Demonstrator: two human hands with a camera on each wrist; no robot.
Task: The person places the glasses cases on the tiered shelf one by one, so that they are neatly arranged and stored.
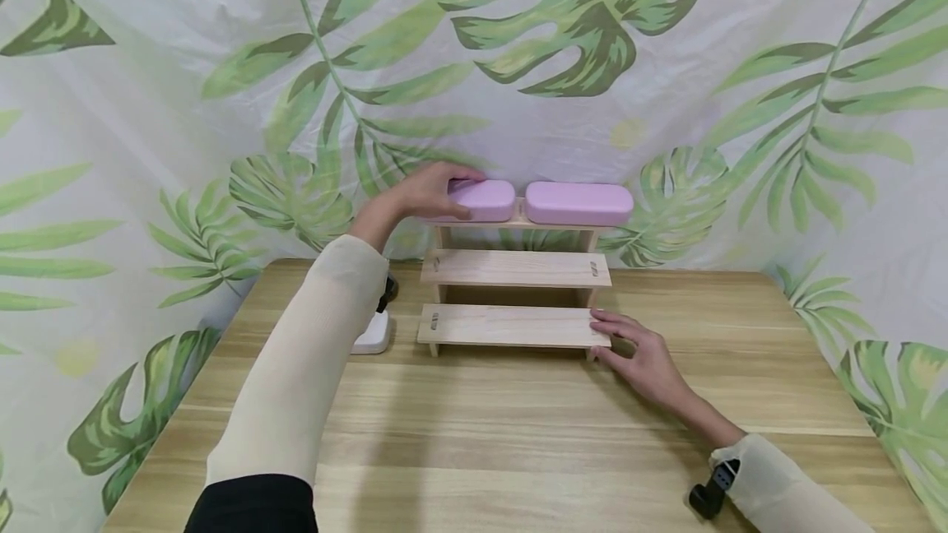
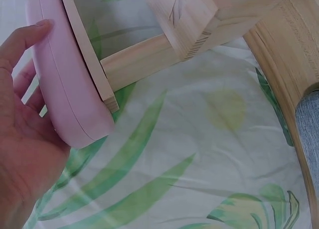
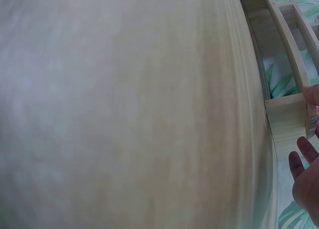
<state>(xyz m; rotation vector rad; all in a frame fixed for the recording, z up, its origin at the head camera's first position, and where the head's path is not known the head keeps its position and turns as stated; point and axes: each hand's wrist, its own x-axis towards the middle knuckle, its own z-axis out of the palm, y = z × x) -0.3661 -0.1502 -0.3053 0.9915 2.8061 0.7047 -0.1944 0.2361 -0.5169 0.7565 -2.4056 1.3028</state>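
My left hand (image 1: 432,190) grips the left end of a pink oblong case (image 1: 492,201) on the top step of a three-step wooden display rack (image 1: 514,268). In the left wrist view, the thumb lies on the face of that case (image 2: 70,84) and the other fingers go behind it. Beside it on the same step, a second pink case (image 1: 579,202) lies lengthwise, a narrow gap between them. My right hand (image 1: 646,362) pinches the right end of the lowest step, its fingers on top and the thumb at the front edge.
A wood-grain table (image 1: 518,434) carries the rack near its back edge. Left of the rack sits a white object (image 1: 374,336), partly hidden by the left sleeve, with a black item (image 1: 388,290) above it. Behind hangs a leaf-print sheet (image 1: 548,122).
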